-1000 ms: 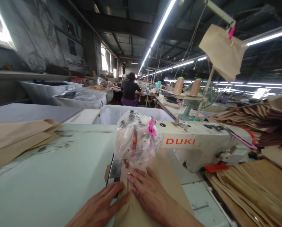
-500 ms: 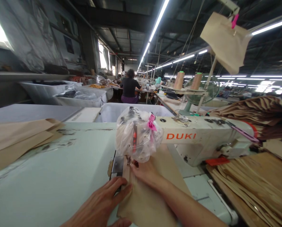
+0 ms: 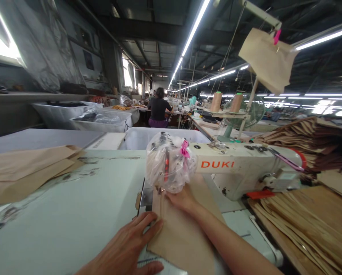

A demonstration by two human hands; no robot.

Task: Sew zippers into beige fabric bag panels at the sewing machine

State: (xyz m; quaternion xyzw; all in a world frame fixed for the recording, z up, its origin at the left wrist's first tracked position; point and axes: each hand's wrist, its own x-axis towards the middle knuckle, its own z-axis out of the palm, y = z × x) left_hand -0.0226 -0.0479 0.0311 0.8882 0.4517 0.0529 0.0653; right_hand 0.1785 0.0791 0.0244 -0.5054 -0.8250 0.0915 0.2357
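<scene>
A long beige fabric piece (image 3: 185,233) lies under the needle of a white sewing machine (image 3: 225,164) marked DUKI. A seam line runs along its left side toward the presser foot (image 3: 159,190). My left hand (image 3: 133,238) rests at the fabric's left edge, fingertips on the seam, thumb spread apart below. Flat on the fabric just right of the presser foot is my right hand (image 3: 183,199). Its thumb side shows; the clear plastic bag (image 3: 171,164) tied round the machine head with a pink band hides some of its fingers.
Folded beige fabric (image 3: 30,164) lies on the pale green table (image 3: 102,194) at left. At right are stacked beige strips (image 3: 299,229) on a board and a tall brown pile (image 3: 308,141). Behind the machine stand a white bin (image 3: 165,133) and thread cones (image 3: 216,102). A person (image 3: 158,109) sits further off.
The beige fabric has slid forward under the machine head, so its near edge sits farther from me. Both hands stay close to the seam. The whole view has shifted slightly.
</scene>
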